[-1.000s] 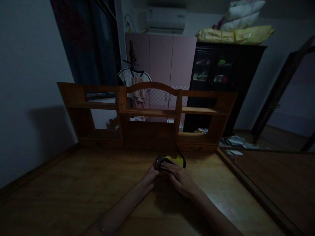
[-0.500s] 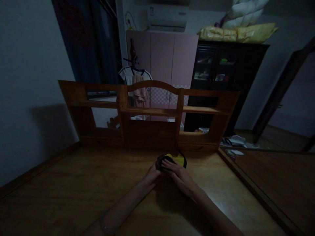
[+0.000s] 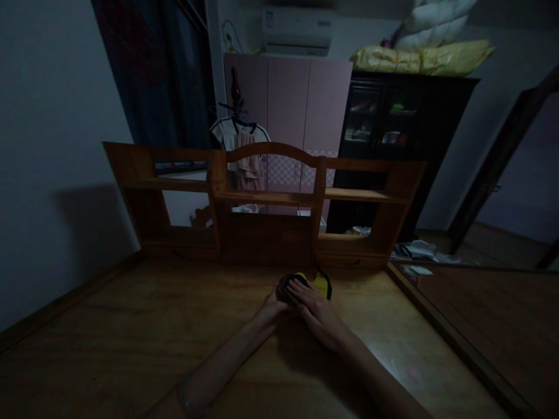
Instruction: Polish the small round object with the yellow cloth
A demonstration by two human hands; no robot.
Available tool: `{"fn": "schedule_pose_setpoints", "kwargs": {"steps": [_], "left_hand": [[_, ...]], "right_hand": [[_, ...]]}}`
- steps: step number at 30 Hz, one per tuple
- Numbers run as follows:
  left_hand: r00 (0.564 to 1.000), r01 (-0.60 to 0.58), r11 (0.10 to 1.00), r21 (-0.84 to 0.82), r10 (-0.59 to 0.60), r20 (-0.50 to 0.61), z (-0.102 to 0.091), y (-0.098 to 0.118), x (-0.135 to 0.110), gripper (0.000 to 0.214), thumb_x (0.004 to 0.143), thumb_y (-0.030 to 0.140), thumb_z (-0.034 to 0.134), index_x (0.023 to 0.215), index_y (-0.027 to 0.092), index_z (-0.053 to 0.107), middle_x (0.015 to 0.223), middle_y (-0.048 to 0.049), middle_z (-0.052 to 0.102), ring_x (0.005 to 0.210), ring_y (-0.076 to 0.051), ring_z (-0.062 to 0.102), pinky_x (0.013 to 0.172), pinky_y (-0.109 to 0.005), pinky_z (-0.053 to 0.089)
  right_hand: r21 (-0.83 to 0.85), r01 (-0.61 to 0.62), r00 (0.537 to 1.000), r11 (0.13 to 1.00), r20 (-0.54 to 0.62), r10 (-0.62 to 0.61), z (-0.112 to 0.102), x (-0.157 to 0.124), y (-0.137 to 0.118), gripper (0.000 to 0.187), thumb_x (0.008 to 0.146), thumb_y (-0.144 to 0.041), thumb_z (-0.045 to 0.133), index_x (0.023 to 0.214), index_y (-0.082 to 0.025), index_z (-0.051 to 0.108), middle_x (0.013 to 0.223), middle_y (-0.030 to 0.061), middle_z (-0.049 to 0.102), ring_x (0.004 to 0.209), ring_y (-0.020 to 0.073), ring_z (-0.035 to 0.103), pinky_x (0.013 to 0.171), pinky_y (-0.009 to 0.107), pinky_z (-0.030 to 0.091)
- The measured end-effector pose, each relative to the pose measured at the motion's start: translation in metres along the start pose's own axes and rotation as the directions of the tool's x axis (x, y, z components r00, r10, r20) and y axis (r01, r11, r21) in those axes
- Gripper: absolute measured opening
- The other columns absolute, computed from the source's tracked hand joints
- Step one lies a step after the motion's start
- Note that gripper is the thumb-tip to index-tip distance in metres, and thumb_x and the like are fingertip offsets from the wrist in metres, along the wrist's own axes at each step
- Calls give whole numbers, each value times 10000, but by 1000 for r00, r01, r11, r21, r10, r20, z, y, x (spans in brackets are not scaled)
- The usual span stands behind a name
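A small yellow and black object [image 3: 322, 283], with a black band or strap round it, lies on the wooden desk [image 3: 131, 337] just in front of the shelf unit. My left hand [image 3: 271, 306] grips its near left side with curled fingers. My right hand [image 3: 318, 311] lies over its top, fingers closed on it. Both forearms reach forward from the bottom of the view. The room is dim and the object's details are hard to make out.
A low wooden shelf unit [image 3: 266, 198] stands along the desk's back edge. A raised wooden rim [image 3: 454, 343] runs down the right side. Beyond are a pink wardrobe [image 3: 301, 99], a dark glass cabinet [image 3: 393, 128] with bedding on top, and hanging clothes [image 3: 244, 157].
My right hand's fingers have slid slightly further over the top of the yellow and black object. The view has shifted a little; the object stays in place.
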State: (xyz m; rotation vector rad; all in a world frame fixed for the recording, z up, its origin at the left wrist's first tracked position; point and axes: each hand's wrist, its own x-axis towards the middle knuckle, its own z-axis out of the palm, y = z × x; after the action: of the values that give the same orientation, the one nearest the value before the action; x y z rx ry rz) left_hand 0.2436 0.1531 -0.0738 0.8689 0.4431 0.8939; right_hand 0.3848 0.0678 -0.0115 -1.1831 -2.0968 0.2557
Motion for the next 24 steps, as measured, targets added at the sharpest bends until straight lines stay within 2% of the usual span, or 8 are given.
{"fn": "schedule_pose_setpoints", "kwargs": {"steps": [2, 4, 8, 11, 15, 18, 21, 24], "left_hand": [[1000, 19, 1000, 14, -19, -7, 0, 2, -3, 657, 520, -6, 712, 1124, 182, 531, 1107, -96, 643, 964, -256, 628, 760, -352, 541], [1000, 29, 999, 38, -29, 4, 2, 4, -5, 657, 522, 4, 725, 1128, 177, 538, 1130, -111, 635, 994, -271, 620, 787, -365, 533], [1000, 2, 998, 56, -2, -16, 5, 6, -5, 698, 469, -1, 745, 1111, 192, 551, 1120, -92, 643, 1015, -288, 608, 740, -336, 539], [999, -33, 998, 51, 33, -11, 6, 2, -1, 688, 455, 10, 752, 1093, 186, 561, 1086, -82, 657, 992, -286, 614, 725, -330, 539], [997, -72, 997, 13, 72, 24, 3, -3, 2, 709, 438, -29, 733, 1091, 181, 554, 1104, -80, 648, 1022, -273, 603, 801, -346, 528], [998, -66, 998, 13, 66, -7, 2, -2, -1, 709, 449, -40, 718, 1094, 194, 542, 1122, -74, 641, 1020, -268, 604, 787, -343, 537], [999, 11, 999, 51, -10, -31, 4, 4, -6, 723, 471, -22, 734, 1124, 206, 525, 1132, -86, 638, 996, -281, 616, 734, -354, 550], [999, 38, 996, 82, -36, -25, 5, 7, -6, 743, 455, -3, 763, 1134, 197, 537, 1111, -95, 648, 972, -282, 628, 707, -332, 548]], "right_hand": [[39, 14, 999, 999, 33, -15, -1, 0, 0, 468, 909, -170, 394, 1366, -272, 393, 1423, 0, 407, 1345, 186, 318, 1142, 469, 191], [58, -6, 1000, 998, 27, 5, -3, -2, 1, 438, 902, -163, 402, 1320, -274, 465, 1364, 0, 490, 1323, 191, 361, 1119, 459, 259], [-50, -120, 984, 992, -140, 112, -4, -8, 5, 348, 862, -164, 454, 1156, -250, 620, 1152, 35, 658, 1226, 233, 486, 1025, 444, 400], [-136, -106, 979, 985, -186, 80, -4, -9, 5, 377, 844, -165, 475, 1198, -229, 589, 1194, 59, 630, 1199, 236, 507, 1041, 450, 381], [-143, 37, 996, 989, -73, -48, -6, -4, -3, 489, 853, -148, 451, 1334, -236, 453, 1387, 45, 463, 1302, 216, 391, 1116, 468, 272], [-64, 91, 996, 994, -7, -92, -7, -1, -8, 479, 870, -143, 423, 1336, -252, 448, 1393, 26, 454, 1310, 206, 383, 1135, 486, 220], [33, 60, 998, 998, -16, -59, -5, -2, -3, 436, 870, -144, 422, 1276, -268, 521, 1301, 16, 555, 1266, 212, 445, 1104, 484, 290], [35, -59, 988, 998, -139, 63, -3, -7, 8, 372, 857, -155, 442, 1162, -271, 621, 1146, 22, 664, 1233, 237, 481, 1023, 476, 403]]}}
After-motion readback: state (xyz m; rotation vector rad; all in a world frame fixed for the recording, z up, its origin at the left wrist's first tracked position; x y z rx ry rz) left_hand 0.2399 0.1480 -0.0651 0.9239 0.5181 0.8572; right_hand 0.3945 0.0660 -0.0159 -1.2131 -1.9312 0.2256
